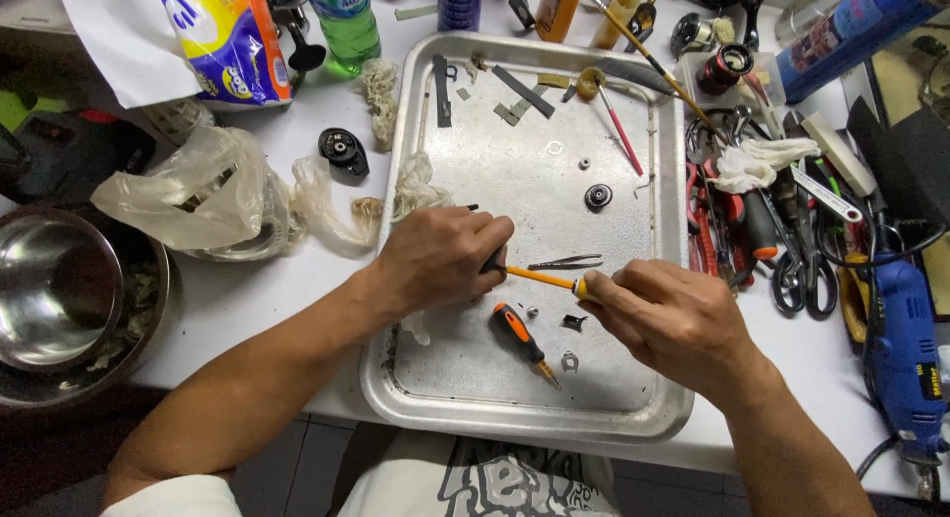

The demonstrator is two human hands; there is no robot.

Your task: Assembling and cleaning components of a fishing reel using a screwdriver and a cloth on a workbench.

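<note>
Hands (554, 284) gripping yellow-shaft screwdriver (539, 277) over metal tray (435, 398).

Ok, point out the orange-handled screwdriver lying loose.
Head view: the orange-and-black screwdriver lies in the metal tray, near its front edge, between the left hand and right hand.

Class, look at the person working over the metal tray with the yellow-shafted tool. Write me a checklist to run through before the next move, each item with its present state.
1. Right hand grips the yellow-shafted tool: ok.
2. Left hand closed on the small dark part at the tool's tip: ok.
3. Tip seated in the part: cannot tell, hidden by fingers.
4. Work held over the metal tray: ok.
5. Orange-handled screwdriver within reach on the tray: ok.
6. Small loose parts kept away from the hands: not ok, they lie right beside them.
</note>
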